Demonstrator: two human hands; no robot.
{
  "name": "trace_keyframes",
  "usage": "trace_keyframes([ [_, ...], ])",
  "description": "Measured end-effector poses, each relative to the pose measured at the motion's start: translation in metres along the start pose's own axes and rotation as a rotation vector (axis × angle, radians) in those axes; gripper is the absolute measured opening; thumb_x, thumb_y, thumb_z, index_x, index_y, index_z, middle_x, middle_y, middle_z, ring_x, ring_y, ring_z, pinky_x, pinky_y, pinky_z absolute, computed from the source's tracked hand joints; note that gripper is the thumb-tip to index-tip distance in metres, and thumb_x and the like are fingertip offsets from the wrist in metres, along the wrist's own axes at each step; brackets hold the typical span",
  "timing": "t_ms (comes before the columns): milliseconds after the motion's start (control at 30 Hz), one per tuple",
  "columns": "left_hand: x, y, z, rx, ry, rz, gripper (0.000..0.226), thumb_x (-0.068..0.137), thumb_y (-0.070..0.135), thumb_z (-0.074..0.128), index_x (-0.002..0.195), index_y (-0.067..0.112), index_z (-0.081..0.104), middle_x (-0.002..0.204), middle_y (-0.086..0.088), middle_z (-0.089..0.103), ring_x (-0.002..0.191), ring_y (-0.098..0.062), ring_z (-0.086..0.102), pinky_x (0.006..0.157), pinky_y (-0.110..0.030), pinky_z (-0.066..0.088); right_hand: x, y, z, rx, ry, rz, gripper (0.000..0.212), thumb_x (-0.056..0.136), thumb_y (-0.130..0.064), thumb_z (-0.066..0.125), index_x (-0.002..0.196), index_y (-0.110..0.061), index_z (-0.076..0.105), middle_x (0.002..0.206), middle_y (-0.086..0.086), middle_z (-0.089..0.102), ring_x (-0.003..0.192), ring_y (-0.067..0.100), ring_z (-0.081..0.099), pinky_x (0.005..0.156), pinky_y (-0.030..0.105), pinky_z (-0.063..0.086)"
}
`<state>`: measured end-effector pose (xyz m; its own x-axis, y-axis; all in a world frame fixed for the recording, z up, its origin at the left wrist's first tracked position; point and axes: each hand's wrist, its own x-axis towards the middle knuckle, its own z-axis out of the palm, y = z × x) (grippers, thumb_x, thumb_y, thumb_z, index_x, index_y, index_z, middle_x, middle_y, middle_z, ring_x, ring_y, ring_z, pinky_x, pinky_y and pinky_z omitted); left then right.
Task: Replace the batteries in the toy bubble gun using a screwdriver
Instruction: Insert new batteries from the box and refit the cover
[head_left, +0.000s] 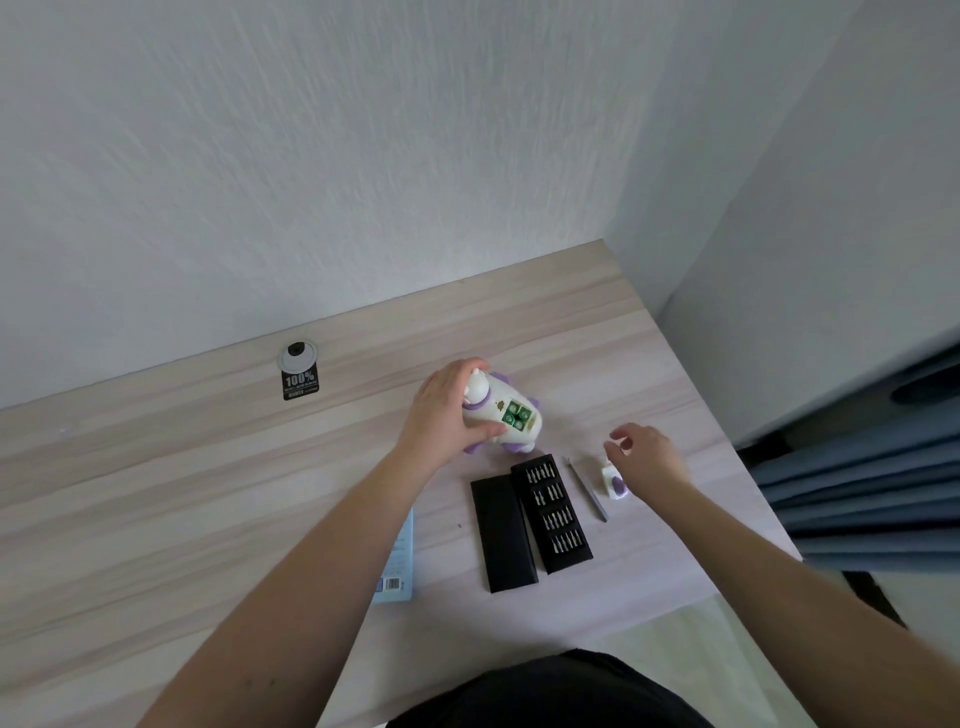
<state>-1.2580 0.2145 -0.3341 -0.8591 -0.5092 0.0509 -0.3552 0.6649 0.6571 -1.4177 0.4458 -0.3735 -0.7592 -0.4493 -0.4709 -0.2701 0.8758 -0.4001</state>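
On a pale wooden desk (208, 493), a left hand (441, 410) is gripping the toy bubble gun (501, 415), its open compartment showing 4 green batteries (515, 415). Hovering empty, the right hand (644, 454) is curling loosely above the removed cover (614, 483). Refitting and screwing it with the screwdriver (587, 491) probably remains.
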Motion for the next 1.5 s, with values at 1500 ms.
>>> trace_keyframes([
  [1500,-0.003,0.010,0.005,0.044,0.058,-0.052,0.078,0.055,0.041,0.090,0.121,0.019,0.052,0.117,0.008,0.060,0.107,-0.018,0.057,0.096,-0.034,0.043,-0.020,-0.092,0.012,0.183,0.443,-0.779,0.027,0.087,-0.022,0.057,0.101,0.000,0.066,0.082,0.008,0.069,0.069,0.026,0.066,0.061,0.032,0.053],
])
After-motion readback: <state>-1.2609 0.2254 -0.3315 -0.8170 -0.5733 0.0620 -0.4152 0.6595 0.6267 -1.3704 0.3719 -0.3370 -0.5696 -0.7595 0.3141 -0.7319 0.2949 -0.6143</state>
